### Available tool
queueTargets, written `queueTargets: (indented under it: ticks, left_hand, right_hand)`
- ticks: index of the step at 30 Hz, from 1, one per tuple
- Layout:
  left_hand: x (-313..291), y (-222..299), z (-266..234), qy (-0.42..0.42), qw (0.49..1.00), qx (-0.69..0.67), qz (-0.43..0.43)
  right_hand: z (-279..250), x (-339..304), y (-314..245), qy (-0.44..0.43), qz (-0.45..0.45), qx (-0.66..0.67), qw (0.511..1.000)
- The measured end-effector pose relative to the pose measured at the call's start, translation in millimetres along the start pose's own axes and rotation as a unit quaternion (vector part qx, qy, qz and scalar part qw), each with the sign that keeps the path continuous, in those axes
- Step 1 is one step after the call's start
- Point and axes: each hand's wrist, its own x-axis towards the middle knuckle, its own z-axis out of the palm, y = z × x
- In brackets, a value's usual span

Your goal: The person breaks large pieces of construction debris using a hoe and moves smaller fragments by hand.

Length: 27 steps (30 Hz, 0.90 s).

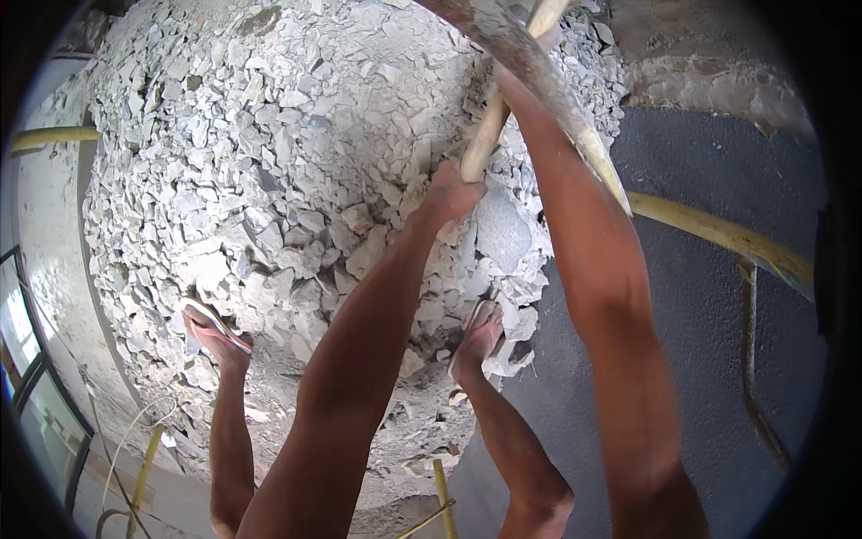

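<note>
Closest to the camera, the long curved metal head of a pickaxe (pixel 540 77) sweeps down from the upper edge, over the right forearm, to a point beside that arm. Its metal is rough and brownish grey, turning pale and yellowish where it narrows to the tip. The wooden handle (pixel 488 136) is light tan, smooth and round, and runs at a slant above a heap of broken grey-white rubble (pixel 269 162).

The upper edge cuts off the other end of the head and the far end of the handle, and I cannot make out where metal and wood join. The head partly covers the right hand (pixel 550 39), which is also blurred, so how its fingers sit cannot be told; it is up by the handle. Lower down, the left hand (pixel 458 190) is closed around the handle's near end. The hands are well apart along the wood.

Below, two feet in flip-flops (pixel 218 325) stand on the rubble, with dark grey floor (pixel 709 162) to the right and a yellow pole (pixel 718 232) over it.
</note>
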Motion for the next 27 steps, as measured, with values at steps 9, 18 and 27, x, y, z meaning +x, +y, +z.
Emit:
queueTargets:
  ticks: [9,18,27]
  left_hand:
    - [-87,3,11,0.013,0.999,-0.007,-0.050]
    - [-241,-22,4,0.026,0.994,-0.015,-0.106]
    - [-118,-65,-11,0.066,0.992,-0.029,0.101]
  right_hand:
    - [-51,-43,-8,0.010,0.097,0.066,0.993]
    - [-77,-189,-81,-0.107,0.183,0.026,0.977]
    - [-35,-112,-89,-0.066,0.073,0.054,0.994]
